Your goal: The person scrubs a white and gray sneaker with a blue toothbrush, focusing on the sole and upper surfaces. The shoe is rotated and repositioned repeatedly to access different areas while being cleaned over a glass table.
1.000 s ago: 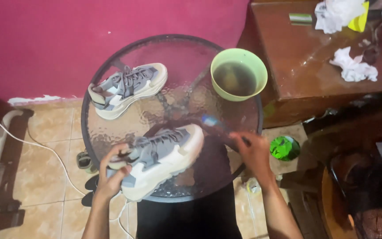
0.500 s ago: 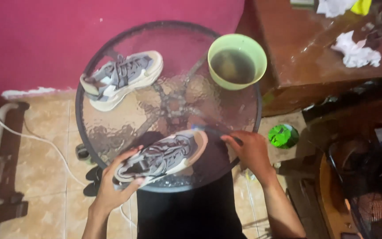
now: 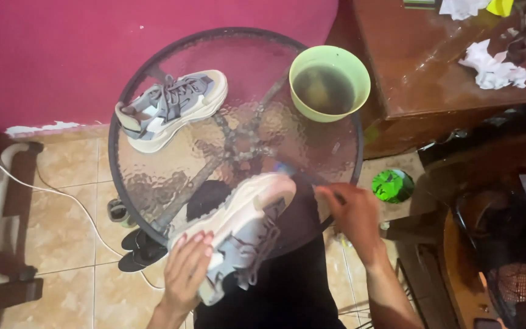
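We are gripping the tilted grey-and-cream sneaker [image 3: 241, 234] with our left hand [image 3: 187, 271] over the round glass surface [image 3: 226, 146]; our right hand [image 3: 351, 213] is pinching closed, contents indiscernible.

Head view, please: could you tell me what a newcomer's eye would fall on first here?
Most striking is the grey and cream sneaker tipped on its side at the near edge of the round glass table, gripped by the left hand, with the right hand beside its toe. A matching second sneaker sits at the table's far left, and a green bowl of dark liquid at its far right.
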